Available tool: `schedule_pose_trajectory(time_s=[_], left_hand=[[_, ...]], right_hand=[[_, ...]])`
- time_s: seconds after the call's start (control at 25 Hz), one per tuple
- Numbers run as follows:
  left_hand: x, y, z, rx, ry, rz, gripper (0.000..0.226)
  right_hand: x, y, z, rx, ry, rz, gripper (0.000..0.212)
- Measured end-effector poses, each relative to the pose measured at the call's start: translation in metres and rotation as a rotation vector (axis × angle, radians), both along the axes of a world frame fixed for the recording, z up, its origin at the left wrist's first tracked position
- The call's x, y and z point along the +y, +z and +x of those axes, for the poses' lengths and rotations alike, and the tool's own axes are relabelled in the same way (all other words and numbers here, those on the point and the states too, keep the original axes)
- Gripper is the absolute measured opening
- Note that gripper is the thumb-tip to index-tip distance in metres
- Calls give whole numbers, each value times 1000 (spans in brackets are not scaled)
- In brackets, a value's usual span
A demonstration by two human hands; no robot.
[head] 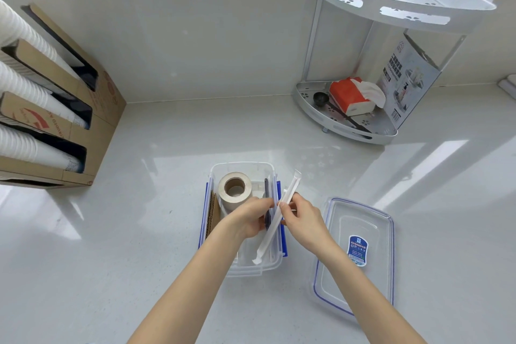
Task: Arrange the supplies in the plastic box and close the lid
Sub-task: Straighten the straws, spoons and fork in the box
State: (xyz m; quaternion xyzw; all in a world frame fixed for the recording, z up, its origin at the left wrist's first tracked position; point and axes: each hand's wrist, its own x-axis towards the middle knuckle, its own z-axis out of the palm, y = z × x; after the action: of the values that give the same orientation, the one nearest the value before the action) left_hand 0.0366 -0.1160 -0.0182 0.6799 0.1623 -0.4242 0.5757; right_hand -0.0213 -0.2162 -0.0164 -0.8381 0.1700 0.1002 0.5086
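A clear plastic box (242, 271) with blue side clips stands open on the counter. Inside stand a beige tape roll (235, 190) and a piece of brown cardboard (212, 218) against the left wall. Both hands are over the box and pinch long white paper-wrapped straws (275, 220), which slant over its right wall. My left hand (251, 219) also covers a dark thin item (266, 198) in the box. My right hand (303, 220) grips the wrappers at their middle. The clear lid (356, 254), blue-rimmed with a blue label, lies flat to the right.
A cardboard dispenser (92, 109) holding stacks of white paper cups stands at the left. At the back right a white two-tier corner rack (363, 126) carries an orange tissue pack (349, 95), a black scoop and a printed card. The wall runs behind.
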Motion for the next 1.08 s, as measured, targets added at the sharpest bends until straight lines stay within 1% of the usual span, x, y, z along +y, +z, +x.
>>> schedule_pose_trajectory(time_s=[0.12,0.28,0.36,0.48,0.64,0.76,0.88,1.0,1.08], left_hand=[[6,1,-1,-66,-74,33,16],[17,9,-11,-159,-144,-31,23],[24,8,-16,-216,-150,-52,18],[36,5,-20,-284,-115,-59,21],[47,8,-25,-284,-65,-160,19],[54,9,-28,-270,-48,-191,21],[57,9,-31,-269,-20,-242,21],[59,7,-34,-312,-9,-257,27],[61,7,-34,-317,8,-291,24]], right_hand=[[-1,1,2,14,14,-13,26],[0,2,3,14,49,-73,27],[3,0,2,-14,50,-120,25],[7,1,2,-47,31,-137,22],[11,6,2,-72,59,-121,25],[15,8,2,-87,59,-111,27],[19,12,2,-101,56,-62,28],[22,12,3,-111,73,-36,27],[22,12,4,-112,71,29,27]])
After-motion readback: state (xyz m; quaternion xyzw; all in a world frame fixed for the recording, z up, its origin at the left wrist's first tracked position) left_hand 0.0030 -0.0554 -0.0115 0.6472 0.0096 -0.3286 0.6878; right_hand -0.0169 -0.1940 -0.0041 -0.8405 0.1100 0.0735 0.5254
